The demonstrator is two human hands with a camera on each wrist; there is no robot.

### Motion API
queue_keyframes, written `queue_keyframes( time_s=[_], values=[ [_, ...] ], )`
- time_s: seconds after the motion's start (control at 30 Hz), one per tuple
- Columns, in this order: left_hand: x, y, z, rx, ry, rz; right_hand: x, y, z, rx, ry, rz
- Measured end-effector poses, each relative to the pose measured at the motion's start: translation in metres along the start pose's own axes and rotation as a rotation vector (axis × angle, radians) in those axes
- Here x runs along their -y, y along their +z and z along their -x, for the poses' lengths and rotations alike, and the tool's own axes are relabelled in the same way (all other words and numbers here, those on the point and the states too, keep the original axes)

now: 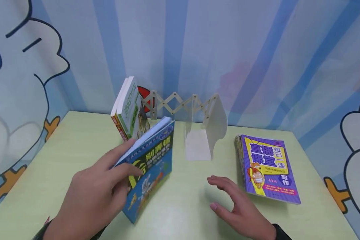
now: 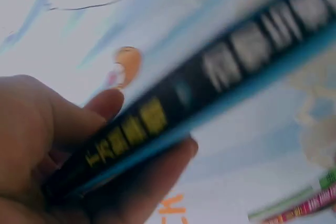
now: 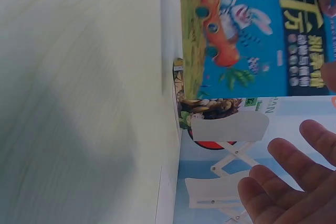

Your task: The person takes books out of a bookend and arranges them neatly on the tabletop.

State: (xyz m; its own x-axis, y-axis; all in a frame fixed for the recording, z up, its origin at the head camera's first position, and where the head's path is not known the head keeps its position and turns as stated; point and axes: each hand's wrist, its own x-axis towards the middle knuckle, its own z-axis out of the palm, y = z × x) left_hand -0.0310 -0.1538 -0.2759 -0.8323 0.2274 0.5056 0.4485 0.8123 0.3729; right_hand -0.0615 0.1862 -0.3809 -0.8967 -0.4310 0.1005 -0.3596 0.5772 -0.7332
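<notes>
In the head view my left hand point(image 1: 93, 186) grips a blue children's book point(image 1: 156, 173) by its upper left part, thumb on the front cover. The book stands tilted above the table. Its dark spine point(image 2: 194, 85), with white and yellow lettering, runs blurred across the left wrist view. A rabbit and a carrot car show on the cover point(image 3: 247, 40) in the right wrist view. My right hand point(image 1: 241, 210) hovers over the table with relaxed fingers, holding nothing. Behind the blue book is a white expandable bookend rack point(image 1: 218, 125), with upright books point(image 1: 129, 106) at its left end.
A purple book point(image 1: 270, 166) tops a stack at the right of the pale table point(image 1: 189, 206), near my right hand. A blue-and-white cartoon-patterned backdrop point(image 1: 180, 43) stands directly behind the table and along its sides.
</notes>
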Motion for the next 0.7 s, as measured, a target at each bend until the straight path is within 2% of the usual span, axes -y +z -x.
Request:
queue_keyframes(
  time_s=[0.07, 0.13, 0.23, 0.3, 0.37, 0.43, 0.53, 0.7],
  values=[
    [-0.005, -0.006, 0.003, 0.054, -0.019, 0.134, 0.002, -0.001, -0.002, 0.018, 0.036, -0.056],
    [-0.006, -0.007, 0.005, 0.114, -0.027, 0.314, 0.006, -0.002, -0.003, 0.069, 0.132, -0.161],
    [-0.007, -0.002, 0.005, 0.212, -0.048, 0.608, 0.010, -0.004, -0.004, 0.184, 0.255, -0.333],
    [-0.006, 0.003, 0.004, 0.260, -0.059, 0.738, 0.010, -0.006, -0.003, 0.266, 0.319, -0.421],
    [-0.005, 0.007, 0.002, 0.285, -0.066, 0.787, 0.007, -0.008, 0.001, 0.326, 0.314, -0.465],
    [-0.001, 0.012, 0.000, 0.293, -0.057, 0.797, 0.005, -0.011, 0.005, 0.343, 0.305, -0.492],
    [0.006, 0.019, -0.003, 0.314, -0.064, 0.814, 0.001, -0.014, 0.010, 0.315, 0.241, -0.520],
    [0.014, 0.029, -0.009, 0.330, -0.158, 0.828, -0.002, -0.016, 0.017, 0.222, 0.076, -0.507]
  ],
)
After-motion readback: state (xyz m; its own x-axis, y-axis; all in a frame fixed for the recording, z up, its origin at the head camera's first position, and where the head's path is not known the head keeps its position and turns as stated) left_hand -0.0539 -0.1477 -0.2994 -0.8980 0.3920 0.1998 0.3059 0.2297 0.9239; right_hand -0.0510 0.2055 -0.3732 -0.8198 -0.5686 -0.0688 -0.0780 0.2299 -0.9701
